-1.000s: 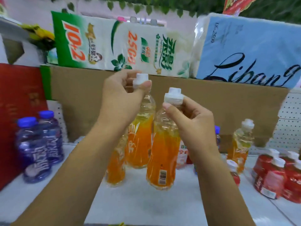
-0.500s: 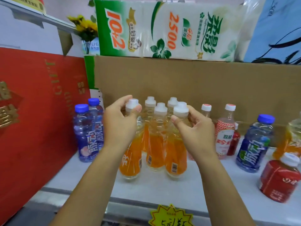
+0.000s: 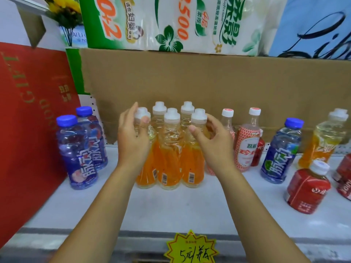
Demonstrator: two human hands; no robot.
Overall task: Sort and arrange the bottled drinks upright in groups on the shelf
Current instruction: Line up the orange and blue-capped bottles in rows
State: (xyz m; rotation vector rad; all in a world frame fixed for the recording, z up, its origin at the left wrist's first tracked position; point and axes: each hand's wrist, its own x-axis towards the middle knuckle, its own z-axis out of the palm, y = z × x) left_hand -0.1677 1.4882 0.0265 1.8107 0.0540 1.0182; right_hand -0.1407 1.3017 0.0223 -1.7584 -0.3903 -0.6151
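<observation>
Several orange drink bottles (image 3: 169, 158) with white caps stand upright in a tight cluster on the white shelf (image 3: 171, 211). My left hand (image 3: 133, 143) holds the neck of the cluster's left front bottle (image 3: 141, 115), thumb in front. My right hand (image 3: 212, 145) curls around the neck of the right front bottle (image 3: 198, 116). Two blue bottles (image 3: 79, 154) stand at the left and one blue bottle (image 3: 281, 150) at the right. Two pink-and-white bottles (image 3: 247, 143) stand right of the cluster. A lone orange bottle (image 3: 326, 139) is at the far right.
Red-labelled bottles (image 3: 307, 190) sit at the front right, one leaning. A red box (image 3: 28, 114) walls the left side and cardboard (image 3: 190, 78) backs the shelf. Tissue packs (image 3: 171, 21) lie above. A yellow price tag (image 3: 190, 249) hangs on the shelf's front edge.
The two orange bottles I held raised now stand on the shelf within the orange cluster. My hands came down with them, and the view shifted left and lower.
</observation>
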